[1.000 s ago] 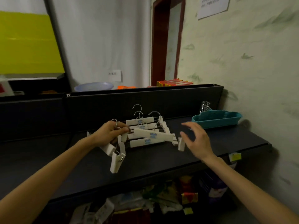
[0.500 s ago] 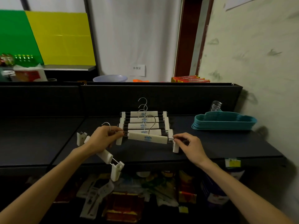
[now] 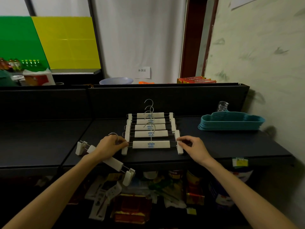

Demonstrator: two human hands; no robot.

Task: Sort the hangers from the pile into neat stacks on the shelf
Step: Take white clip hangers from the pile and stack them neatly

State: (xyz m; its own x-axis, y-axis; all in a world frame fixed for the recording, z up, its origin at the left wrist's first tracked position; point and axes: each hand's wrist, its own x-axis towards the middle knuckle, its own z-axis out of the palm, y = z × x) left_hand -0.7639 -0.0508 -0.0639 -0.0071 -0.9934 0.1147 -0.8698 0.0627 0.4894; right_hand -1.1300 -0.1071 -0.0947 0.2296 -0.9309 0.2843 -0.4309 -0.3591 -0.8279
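Observation:
Several white clip hangers (image 3: 151, 125) lie in a straight row on the dark shelf (image 3: 222, 142), hooks pointing away from me. The nearest white hanger (image 3: 151, 144) lies level at the front of the row. My right hand (image 3: 192, 147) pinches its right clip. My left hand (image 3: 109, 147) touches its left clip with the fingertips while also gripping another white clip hanger (image 3: 113, 162), which hangs tilted under the hand and juts past the shelf's front edge.
A stack of teal hangers (image 3: 231, 122) sits at the shelf's right end by the wall. A black back panel (image 3: 165, 100) rises behind the shelf. Packaged goods (image 3: 132, 207) crowd the level below. Bare shelf surface stretches to the left.
The front hanger was skewed across the pile; it is now straight and level. My right hand came in and took its right clip, and my left hand reached its left clip.

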